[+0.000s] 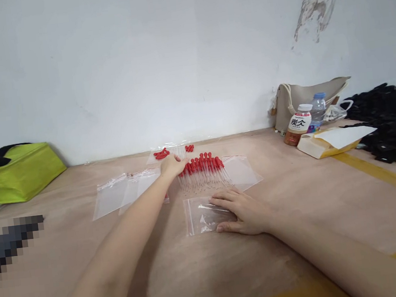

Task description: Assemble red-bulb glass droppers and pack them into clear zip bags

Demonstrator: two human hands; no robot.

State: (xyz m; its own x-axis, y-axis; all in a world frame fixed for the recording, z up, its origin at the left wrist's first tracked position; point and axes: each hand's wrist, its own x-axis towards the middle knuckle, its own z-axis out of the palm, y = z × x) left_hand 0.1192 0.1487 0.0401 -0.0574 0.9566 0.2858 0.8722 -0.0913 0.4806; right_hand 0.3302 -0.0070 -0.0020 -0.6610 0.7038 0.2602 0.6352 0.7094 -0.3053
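Both hands are in my view: the left hand (pixel 173 165) bends its fingers at the left end of a row of slim clear tubes with red bulb-shaped heads (pixel 205 164), though I cannot tell whether it grips one; the right hand (pixel 243 212) lies open on a clear plastic zip bag (pixel 200 217). I have broad matte brown tabletop (pixel 184 278) before me, bounded behind by the smooth white wall (pixel 175 75). The row lies just beyond the bag, heads wallward, the middle ones reaching furthest.
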